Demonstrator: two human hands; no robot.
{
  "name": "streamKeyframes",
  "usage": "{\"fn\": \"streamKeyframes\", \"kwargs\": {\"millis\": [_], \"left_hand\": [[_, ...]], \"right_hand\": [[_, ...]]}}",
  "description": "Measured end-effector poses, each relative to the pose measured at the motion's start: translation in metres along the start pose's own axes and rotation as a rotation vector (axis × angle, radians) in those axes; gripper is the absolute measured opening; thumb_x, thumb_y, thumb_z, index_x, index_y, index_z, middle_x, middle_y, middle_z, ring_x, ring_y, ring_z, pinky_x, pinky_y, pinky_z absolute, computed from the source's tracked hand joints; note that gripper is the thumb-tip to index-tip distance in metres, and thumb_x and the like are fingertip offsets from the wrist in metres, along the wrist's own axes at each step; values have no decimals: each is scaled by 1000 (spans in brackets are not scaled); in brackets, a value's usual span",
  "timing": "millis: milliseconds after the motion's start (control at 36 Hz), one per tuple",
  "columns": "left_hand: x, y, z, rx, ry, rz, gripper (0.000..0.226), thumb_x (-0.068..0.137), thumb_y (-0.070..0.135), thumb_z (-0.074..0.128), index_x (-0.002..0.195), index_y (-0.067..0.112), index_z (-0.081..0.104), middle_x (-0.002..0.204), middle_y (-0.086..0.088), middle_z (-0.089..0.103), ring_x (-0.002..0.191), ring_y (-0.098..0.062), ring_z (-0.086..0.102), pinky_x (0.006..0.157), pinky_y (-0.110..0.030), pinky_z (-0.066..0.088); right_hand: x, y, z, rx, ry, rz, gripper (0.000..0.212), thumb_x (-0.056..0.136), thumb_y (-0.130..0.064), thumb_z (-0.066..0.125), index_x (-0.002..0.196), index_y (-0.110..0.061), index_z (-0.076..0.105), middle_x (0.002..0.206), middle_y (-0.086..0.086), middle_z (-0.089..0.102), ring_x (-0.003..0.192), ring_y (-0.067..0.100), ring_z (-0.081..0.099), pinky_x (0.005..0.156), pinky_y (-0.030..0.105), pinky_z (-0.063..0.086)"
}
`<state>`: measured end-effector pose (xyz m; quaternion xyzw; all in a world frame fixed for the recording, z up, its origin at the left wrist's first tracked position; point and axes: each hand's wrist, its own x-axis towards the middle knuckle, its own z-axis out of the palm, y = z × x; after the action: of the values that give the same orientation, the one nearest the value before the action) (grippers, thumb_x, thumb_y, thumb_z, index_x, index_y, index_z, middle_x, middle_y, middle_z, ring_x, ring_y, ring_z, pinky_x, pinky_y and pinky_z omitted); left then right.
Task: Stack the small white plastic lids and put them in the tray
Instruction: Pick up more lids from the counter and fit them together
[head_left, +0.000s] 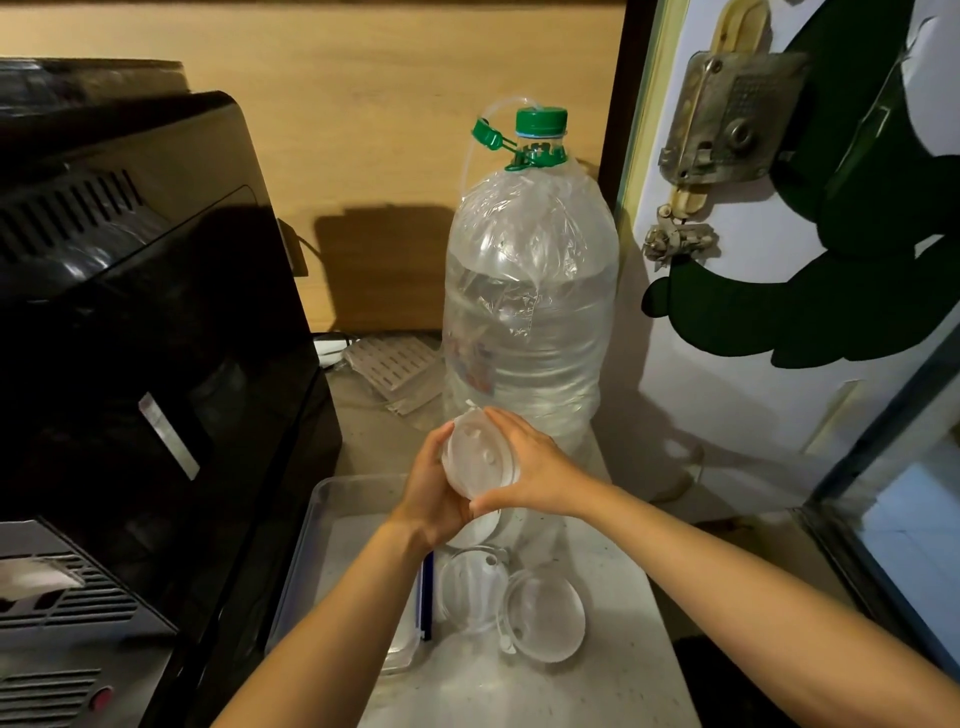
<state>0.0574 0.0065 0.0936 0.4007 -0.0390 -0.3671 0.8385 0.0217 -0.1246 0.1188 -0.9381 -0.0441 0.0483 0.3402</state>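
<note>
Both hands hold a small stack of translucent white round lids (479, 460) above the counter. My left hand (434, 499) cups the stack from the left and below; my right hand (530, 462) presses on it from the right. A clear plastic tray (332, 525) lies on the counter below my left forearm. Two more lids rest on the counter to the tray's right: one (474, 590) with a small hole near its rim, and one (544, 616) overlapping it on the right. Another white lid (480, 527) shows partly under my hands.
A large clear water bottle (530, 291) with a green cap, wrapped in plastic film, stands just behind my hands. A black machine (145, 291) fills the left side. A door with a metal lock (727, 119) is on the right. A blue pen (426, 597) lies along the tray's right edge.
</note>
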Motion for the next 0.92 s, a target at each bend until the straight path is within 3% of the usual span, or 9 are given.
{"fn": "streamKeyframes", "kwargs": {"millis": [194,361,583,750,806,917], "left_hand": [[1,-2,-4,6,53,25,45,81,47,42,106,15,63,101,-9,64,94,-21,60,65,-31,56],[4,-3,-10,12,106,33,47,89,47,34,111,15,60,105,-9,64,98,-22,60,72,-33,54],[3,-4,-16,77,142,41,42,89,46,36,104,17,63,98,-7,67,93,-19,62,70,-33,53],[0,-3,-20,105,168,63,39,90,44,36,101,17,63,94,-6,70,89,-18,67,76,-38,52],[-3,0,-23,61,175,76,41,89,43,36,101,14,63,84,-5,74,79,-17,70,73,-37,54],[-9,7,-33,-3,310,118,44,90,43,37,120,15,51,96,-10,62,87,-24,60,57,-33,57]], "right_hand": [[6,-2,5,0,-3,43,111,66,-38,80,150,-20,10,159,-2,14,145,17,17,119,37,21],[15,-6,15,61,18,110,110,62,-41,81,149,-21,16,155,-3,24,142,18,27,115,36,29],[19,-6,21,78,1,132,106,60,-43,81,146,-22,23,149,0,35,134,19,38,109,39,38],[21,-9,20,118,-83,133,98,55,-48,76,139,-23,32,140,1,43,127,21,45,104,36,43],[21,-8,16,162,-127,164,93,67,-38,77,143,-17,28,145,3,38,132,21,40,108,32,38],[25,10,16,245,-81,246,98,76,-32,73,150,-16,11,157,3,20,143,19,24,114,31,26]]}}
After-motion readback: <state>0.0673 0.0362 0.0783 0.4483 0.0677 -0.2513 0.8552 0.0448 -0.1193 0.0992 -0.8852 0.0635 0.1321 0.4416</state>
